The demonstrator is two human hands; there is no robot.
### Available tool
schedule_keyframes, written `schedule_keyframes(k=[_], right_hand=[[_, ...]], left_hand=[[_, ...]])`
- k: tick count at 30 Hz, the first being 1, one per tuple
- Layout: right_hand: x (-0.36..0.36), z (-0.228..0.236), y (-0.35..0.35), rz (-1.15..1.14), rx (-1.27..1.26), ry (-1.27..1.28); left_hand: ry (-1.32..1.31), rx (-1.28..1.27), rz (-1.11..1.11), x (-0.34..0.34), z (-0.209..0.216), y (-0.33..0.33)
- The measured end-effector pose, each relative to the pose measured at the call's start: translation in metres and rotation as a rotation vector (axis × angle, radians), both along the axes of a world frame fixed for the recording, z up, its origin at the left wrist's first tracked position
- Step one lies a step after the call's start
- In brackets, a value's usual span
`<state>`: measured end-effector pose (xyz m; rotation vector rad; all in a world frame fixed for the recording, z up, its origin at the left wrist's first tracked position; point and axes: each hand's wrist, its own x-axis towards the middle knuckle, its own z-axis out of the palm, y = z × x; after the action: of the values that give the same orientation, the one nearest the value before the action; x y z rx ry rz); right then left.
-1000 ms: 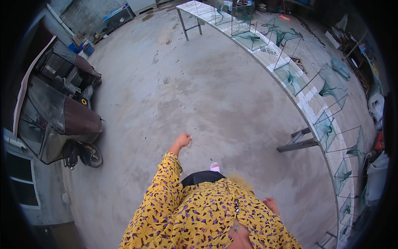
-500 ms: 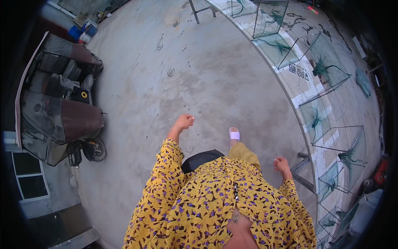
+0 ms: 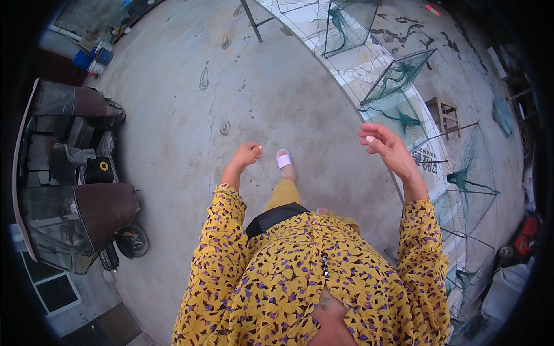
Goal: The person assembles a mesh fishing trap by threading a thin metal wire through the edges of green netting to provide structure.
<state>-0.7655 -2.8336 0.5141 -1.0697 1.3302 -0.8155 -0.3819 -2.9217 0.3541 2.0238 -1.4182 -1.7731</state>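
I stand on a grey concrete floor point(image 3: 190, 132) in a yellow patterned blouse. My left hand point(image 3: 247, 154) hangs loosely curled in front of me, holding nothing, just left of my foot in a white sandal point(image 3: 283, 159). My right hand point(image 3: 382, 143) is raised with fingers bent and apart, empty, close to a long white bench point(image 3: 369, 66) that carries several wire-framed green net cages point(image 3: 398, 75). Neither hand touches anything.
A covered three-wheeled vehicle point(image 3: 69, 173) is parked at the left. Blue buckets point(image 3: 95, 57) stand at the far left back. A small wooden stool point(image 3: 443, 114) sits beyond the bench. A red object point(image 3: 524, 242) and white container point(image 3: 508, 294) lie at the right.
I have walked forward along the bench. My right hand rose from my side up toward the net cages; my left hand swung slightly nearer.
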Motion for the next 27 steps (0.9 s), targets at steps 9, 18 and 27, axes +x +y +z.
schedule_keyframes(k=[9, 18, 27], right_hand=[[-0.003, 0.127, -0.139, -0.172, -0.199, 0.127], [-0.059, 0.077, -0.274, -0.097, 0.153, 0.337], [-0.078, -0.096, -0.419, 0.052, -0.222, 0.598]], left_hand=[[0.112, -0.056, -0.108, -0.027, 0.041, -0.182], [0.157, -0.099, -0.135, -0.073, 0.069, -0.275], [0.151, -0.113, -0.293, -0.14, 0.061, -0.392]])
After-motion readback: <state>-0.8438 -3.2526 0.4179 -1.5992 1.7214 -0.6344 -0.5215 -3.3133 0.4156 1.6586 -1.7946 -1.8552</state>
